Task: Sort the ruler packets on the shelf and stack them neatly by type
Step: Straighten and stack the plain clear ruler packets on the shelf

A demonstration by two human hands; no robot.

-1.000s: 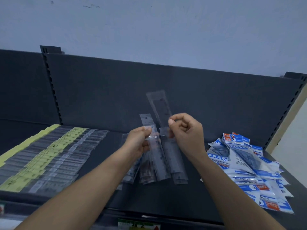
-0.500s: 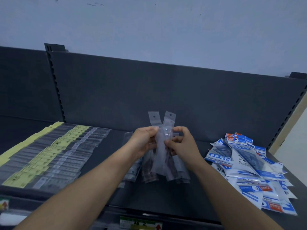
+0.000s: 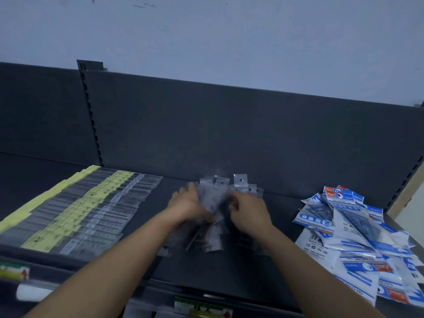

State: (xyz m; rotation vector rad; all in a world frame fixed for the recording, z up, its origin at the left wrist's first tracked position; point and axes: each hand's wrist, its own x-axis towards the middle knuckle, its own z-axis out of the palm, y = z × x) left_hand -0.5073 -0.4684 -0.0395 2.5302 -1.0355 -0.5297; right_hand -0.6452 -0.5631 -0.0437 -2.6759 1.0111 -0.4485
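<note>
Clear packets (image 3: 212, 198) bunched at centre, hang-tabs fanned toward the back, blurred; yellow-labelled packets (image 3: 91, 203) in flat overlapping rows, left; blue-and-white packets (image 3: 358, 226) heaped loosely, right.

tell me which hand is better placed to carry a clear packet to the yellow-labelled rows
Left, probably. The left hand is on the side of the clear packet pile nearest the yellow-labelled rows; the right hand would have to reach across it.
</note>
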